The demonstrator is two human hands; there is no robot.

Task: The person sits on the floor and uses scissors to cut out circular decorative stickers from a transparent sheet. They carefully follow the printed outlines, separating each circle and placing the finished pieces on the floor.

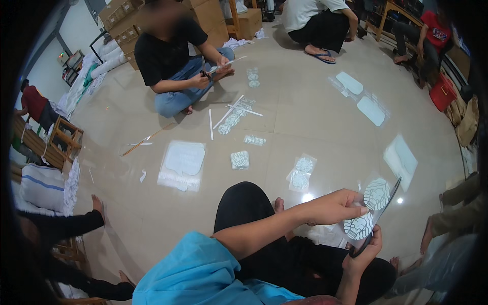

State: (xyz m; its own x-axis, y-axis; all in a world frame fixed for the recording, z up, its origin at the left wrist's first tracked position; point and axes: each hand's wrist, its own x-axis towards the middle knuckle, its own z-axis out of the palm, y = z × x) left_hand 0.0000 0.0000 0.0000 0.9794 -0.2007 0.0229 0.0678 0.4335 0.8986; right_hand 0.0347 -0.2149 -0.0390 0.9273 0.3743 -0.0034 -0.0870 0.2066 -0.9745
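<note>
My left hand [333, 207] pinches a clear plastic strip bearing two round stickers, white with dark wavy lines. The upper round sticker [376, 194] lies beyond my fingertips; the lower round sticker [358, 226] hangs beneath my thumb. Black-handled scissors [390, 203] are gripped in my right hand [367, 252], their blades pointing up along the right edge of the strip. Whether the blades are parted is hard to see. Below my left hand, a crumpled whitish sheet [325, 236] rests by my legs.
On the tiled floor lie round stickers [303, 173], a patterned stack [240, 160], white sheets [184, 158], [400, 161] and paper strips [211, 124]. A co-worker [173, 61] sits opposite, cutting with scissors. Other people sit or squat around. A red bucket [442, 93] stands at right, cartons [119, 20] behind.
</note>
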